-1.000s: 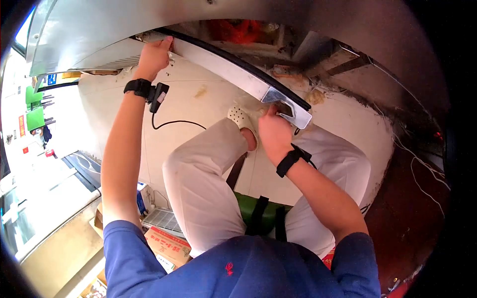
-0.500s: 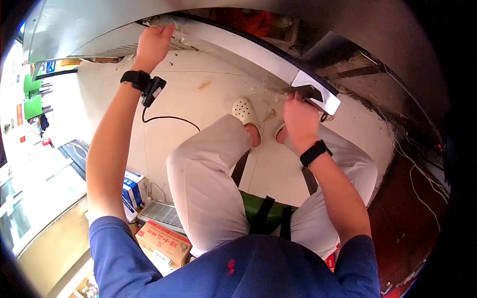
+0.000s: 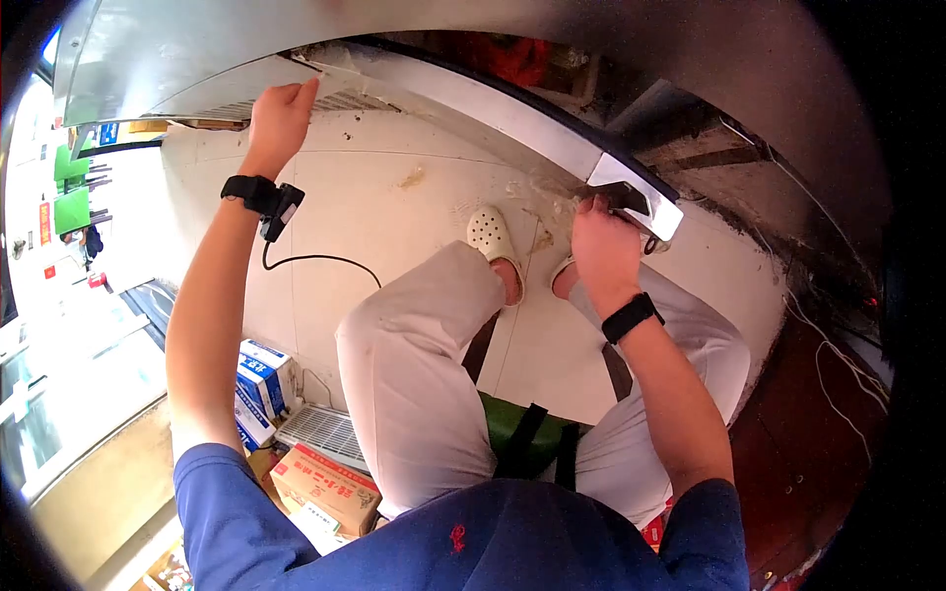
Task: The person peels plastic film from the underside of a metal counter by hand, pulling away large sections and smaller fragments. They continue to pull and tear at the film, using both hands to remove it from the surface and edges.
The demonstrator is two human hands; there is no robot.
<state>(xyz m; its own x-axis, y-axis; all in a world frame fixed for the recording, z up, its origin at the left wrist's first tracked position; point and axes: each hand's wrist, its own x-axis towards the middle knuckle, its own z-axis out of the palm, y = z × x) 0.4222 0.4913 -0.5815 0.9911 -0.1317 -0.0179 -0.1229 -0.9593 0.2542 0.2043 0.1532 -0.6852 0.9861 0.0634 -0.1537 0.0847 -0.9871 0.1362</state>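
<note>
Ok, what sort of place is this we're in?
Possibly a small shop or eatery: there's a large sheet-metal unit in front, a red-printed cardboard carton by blue-and-white boxes, and what look like green chairs far left.

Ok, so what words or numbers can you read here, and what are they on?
None clearly enough to quote.
Cardboard box: Chinese-looking characters, too blurred.
Blue-and-white boxes: markings too small.
Red sign, far left: too small.
Blue shirt: red emblem, no readable letters.
</note>
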